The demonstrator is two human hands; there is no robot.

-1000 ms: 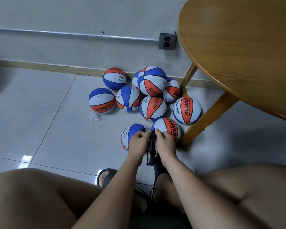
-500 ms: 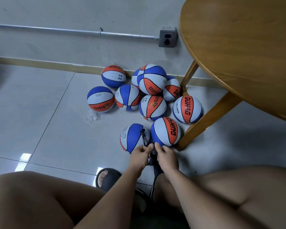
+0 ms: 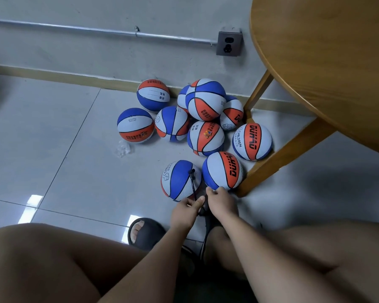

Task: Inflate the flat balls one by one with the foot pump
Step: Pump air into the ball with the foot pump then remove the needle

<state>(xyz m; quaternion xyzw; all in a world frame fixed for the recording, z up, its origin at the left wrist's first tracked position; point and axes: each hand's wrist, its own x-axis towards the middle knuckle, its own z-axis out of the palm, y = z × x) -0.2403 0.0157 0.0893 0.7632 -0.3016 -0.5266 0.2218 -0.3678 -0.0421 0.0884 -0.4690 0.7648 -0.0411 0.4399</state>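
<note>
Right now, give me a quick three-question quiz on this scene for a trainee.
1. True or false: the hose ends at a ball lettered DUHAO.
2. What stands over the balls on the right? A table, B chair, C shelf.
3. Fill in: on the wall behind the balls sits a power ____.
Key: 1 false, it ends at the blue-and-white ball; 2 A; 3 socket.

Open tile floor (image 3: 53,171) left, ball cluster (image 3: 206,119) ahead, table leg (image 3: 282,154) (slanted) blocking right
</note>
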